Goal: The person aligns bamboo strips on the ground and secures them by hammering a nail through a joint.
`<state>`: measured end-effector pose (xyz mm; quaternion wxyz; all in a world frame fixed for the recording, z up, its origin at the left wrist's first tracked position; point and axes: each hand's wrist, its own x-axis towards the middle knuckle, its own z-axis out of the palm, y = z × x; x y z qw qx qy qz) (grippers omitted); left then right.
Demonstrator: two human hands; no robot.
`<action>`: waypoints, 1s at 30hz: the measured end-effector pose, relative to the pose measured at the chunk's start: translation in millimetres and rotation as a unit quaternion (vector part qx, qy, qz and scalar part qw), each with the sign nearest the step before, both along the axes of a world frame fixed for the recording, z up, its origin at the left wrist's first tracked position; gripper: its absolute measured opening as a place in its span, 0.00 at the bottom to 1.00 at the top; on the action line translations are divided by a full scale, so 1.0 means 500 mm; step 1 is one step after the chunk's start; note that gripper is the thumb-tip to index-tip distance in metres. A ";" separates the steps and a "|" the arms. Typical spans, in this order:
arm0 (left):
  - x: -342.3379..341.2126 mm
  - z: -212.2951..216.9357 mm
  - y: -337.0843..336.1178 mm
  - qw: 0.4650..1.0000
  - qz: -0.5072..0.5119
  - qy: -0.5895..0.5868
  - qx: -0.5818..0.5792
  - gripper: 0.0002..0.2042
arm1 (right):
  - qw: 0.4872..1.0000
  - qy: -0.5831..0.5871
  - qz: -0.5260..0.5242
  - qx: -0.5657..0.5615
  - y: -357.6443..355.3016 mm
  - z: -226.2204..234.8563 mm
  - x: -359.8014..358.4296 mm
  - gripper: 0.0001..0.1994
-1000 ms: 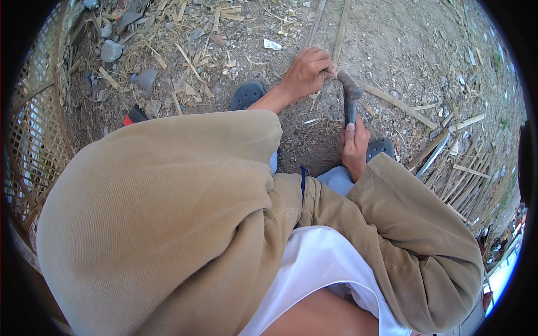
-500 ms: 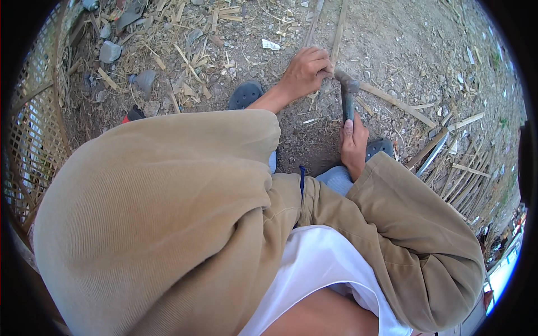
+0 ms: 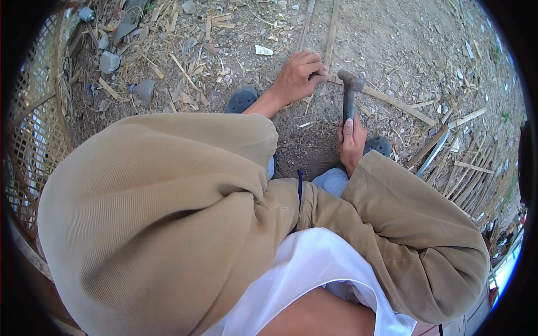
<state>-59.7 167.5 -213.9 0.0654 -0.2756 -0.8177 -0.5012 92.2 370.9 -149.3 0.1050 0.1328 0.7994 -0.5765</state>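
Observation:
My right hand (image 3: 352, 140) is wrapped round the dark handle of a hammer (image 3: 348, 103), thumb along the handle. The hammer's rusty head stands just right of my left fingertips, with a small gap between. My left hand (image 3: 300, 75) is closed in a pinch over the corner where thin wooden strips meet; what lies between its fingertips is too small to make out. One wooden strip (image 3: 333, 33) runs away from that corner, another strip (image 3: 306, 25) lies to its left, and a third strip (image 3: 398, 103) slants off to the right.
A bundle of thin sticks (image 3: 471, 173) and a long blade-like piece (image 3: 434, 154) lie at the right. Stones (image 3: 109, 62), wood scraps and a crushed clear plastic bottle (image 3: 144, 89) litter the ground at left. A woven lattice basket (image 3: 36, 112) stands at the far left.
The hammer head has come away from my left fingertips, its angle turned a little. My left hand keeps its pinch at the strips' corner, and the whole view has shifted slightly.

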 end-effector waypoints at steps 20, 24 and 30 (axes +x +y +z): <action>-0.043 0.082 -0.051 0.951 -0.185 -0.053 -0.241 0.32 | 0.977 0.060 -0.202 0.001 0.190 0.195 0.251 0.22; -0.081 0.146 -0.068 0.934 -0.216 -0.068 -0.275 0.39 | 0.982 0.087 -0.163 0.028 0.303 0.237 0.256 0.21; -0.095 0.307 -0.180 0.908 -0.181 0.029 -0.377 0.34 | 0.959 0.157 -0.130 0.195 0.419 0.418 0.267 0.14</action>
